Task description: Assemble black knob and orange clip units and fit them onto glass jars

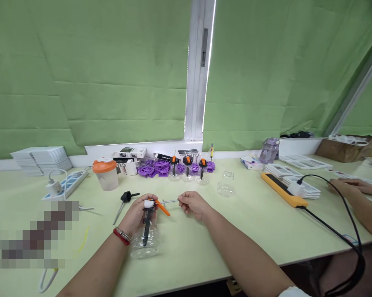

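Note:
My left hand (141,212) is closed round the neck of a clear bottle (144,247), which has a black stem inside, a white part on top and an orange lever (163,207) sticking out to the right. In front of my body, my right hand (192,204) pinches the end of a thin metal rod (170,201) that reaches towards the bottle's top. Whether the rod enters the top is hidden by my left fingers. Left of the bottle lies a black cap with a grey tube (127,197). A clear open bottle (226,184) stands behind my right hand.
Several bottles with black and orange tops (187,167) stand at the back beside purple plastic parts (153,168) and boxes. An orange-lidded cup (105,175) and power strip (66,185) are left; a yellow power strip (281,189) is right. Another person's hands (353,186) rest far right.

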Demonstrator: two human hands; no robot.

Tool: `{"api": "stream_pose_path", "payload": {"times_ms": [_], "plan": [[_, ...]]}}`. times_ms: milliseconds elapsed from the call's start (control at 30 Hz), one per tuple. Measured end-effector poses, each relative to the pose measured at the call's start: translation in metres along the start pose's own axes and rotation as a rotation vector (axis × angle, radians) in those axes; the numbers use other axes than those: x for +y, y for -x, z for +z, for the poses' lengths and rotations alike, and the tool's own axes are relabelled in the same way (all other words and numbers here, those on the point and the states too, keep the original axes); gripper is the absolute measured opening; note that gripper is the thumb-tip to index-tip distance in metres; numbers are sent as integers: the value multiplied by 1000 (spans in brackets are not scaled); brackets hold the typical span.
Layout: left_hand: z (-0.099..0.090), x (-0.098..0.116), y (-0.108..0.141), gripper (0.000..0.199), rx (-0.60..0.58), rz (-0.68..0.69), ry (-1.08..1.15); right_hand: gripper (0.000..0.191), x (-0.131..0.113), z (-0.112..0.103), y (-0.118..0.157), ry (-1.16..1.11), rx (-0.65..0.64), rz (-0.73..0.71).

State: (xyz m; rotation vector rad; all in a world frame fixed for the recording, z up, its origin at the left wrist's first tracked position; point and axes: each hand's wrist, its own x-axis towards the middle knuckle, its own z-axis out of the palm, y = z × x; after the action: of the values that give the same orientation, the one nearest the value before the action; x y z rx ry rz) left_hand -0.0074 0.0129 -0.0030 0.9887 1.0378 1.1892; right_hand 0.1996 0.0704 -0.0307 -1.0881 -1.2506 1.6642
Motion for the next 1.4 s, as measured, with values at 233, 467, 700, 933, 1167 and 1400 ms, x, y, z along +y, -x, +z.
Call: {"api": "stream_pose_path", "payload": {"times_ms": [233,467,700,933,1167,1400], "plan": [[2,5,4,25,-12,2,-23,24,-1,2,2,36,-28,31],[4,8,6,27,18,-7,-20,34,1,0,1,0,-32,84],[4,8,7,26,18,-4,-19,27,0,0,2,-37,-48,56],[-2,1,0,23,-20,0,-32,22,2,-1,2,-13,-38,-1],[-4,-1,-1,23,-37,1,-13,27,4,-2,0,21,-33,60],[-6,-2,-2,24,-29,-8,-22,29,4,-2,1,-30,-52,53]]}}
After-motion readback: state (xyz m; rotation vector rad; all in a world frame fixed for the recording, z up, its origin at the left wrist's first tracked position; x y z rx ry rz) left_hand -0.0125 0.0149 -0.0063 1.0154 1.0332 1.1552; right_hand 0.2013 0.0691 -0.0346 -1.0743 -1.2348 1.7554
